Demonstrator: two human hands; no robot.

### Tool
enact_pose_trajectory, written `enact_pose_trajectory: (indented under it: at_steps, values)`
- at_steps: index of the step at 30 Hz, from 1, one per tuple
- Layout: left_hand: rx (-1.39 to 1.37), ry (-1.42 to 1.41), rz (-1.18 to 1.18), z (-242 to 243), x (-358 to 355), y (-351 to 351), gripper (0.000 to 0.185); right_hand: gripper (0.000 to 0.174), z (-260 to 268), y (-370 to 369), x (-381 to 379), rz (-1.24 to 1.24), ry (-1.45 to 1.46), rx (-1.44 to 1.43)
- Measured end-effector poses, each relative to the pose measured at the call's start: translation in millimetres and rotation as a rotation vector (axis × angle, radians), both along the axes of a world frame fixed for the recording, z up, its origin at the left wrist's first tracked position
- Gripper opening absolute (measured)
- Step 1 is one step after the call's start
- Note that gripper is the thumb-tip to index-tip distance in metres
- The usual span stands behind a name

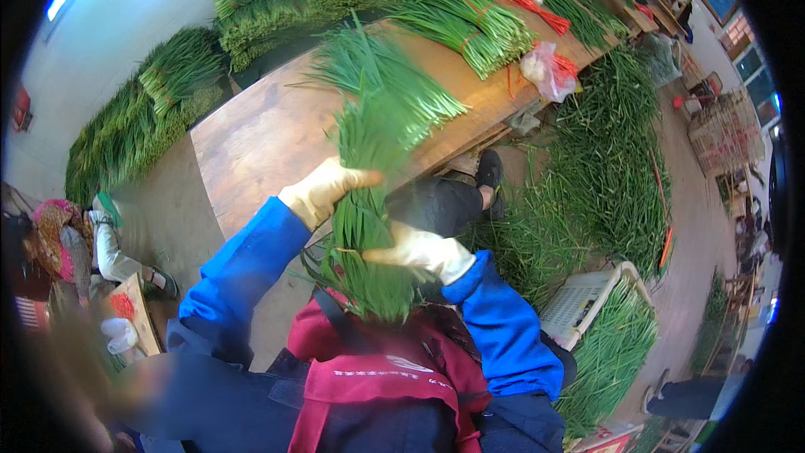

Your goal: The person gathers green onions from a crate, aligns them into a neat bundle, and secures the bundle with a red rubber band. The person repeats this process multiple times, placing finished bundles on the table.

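A loose bunch of long green chive-like leaves (361,220) is in both my gloved hands, above my lap and in front of my dark red apron (383,384). My left hand (327,192), in a pale rubber glove, wraps its upper part at the table's edge, thumb across the leaves. Lower down, my right hand (427,251), gloved alike, grips its right side; some fingers are hidden behind the leaves. The upper end of the bunch is blurred and overlaps a loose pile of the same greens (396,82) on the wooden table (245,138).
Tied bundles (471,28), red ties (528,3) and a plastic bag (547,72) lie farther along the table. Stacked bundles (144,119) line the wall. Loose leaves (604,182) cover the floor at right, near a plastic crate (582,302) of greens. A person (75,245) sits at left.
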State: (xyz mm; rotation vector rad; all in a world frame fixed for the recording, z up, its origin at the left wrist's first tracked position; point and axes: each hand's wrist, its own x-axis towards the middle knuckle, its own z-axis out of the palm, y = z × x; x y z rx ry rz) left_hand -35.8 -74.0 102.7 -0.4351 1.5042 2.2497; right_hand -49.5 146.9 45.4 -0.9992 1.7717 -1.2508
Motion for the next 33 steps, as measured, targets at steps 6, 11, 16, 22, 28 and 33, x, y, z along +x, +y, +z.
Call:
enact_pose_trajectory:
  at_steps: [6, 11, 16, 22, 28, 33]
  values:
    - [0.059, 0.012, 0.26, 24, -30, -5, 0.027, 0.05, -15, 119, -20, -0.074, -0.098, 0.351]
    - [0.214, -0.031, 0.409, 10, -48, -6, 0.025, 0.029, -48, 180, -7, -0.629, -0.364, 0.385]
    - [0.256, 0.018, 0.442, -9, -46, -10, 0.025, 0.021, -59, 206, 11, -0.798, -0.268, 0.113]
    - [0.265, 0.043, 0.556, -21, -23, -30, 0.018, 0.02, -94, 265, 5, -1.269, -0.241, 0.284]
    - [0.297, -0.097, 0.564, -29, -10, -21, 0.022, 0.059, -26, 197, 27, -0.88, 0.336, -0.069]
    - [0.271, -0.172, 0.608, -32, -14, 4, 0.021, 0.056, 45, 73, 27, -0.501, 0.592, -0.1]
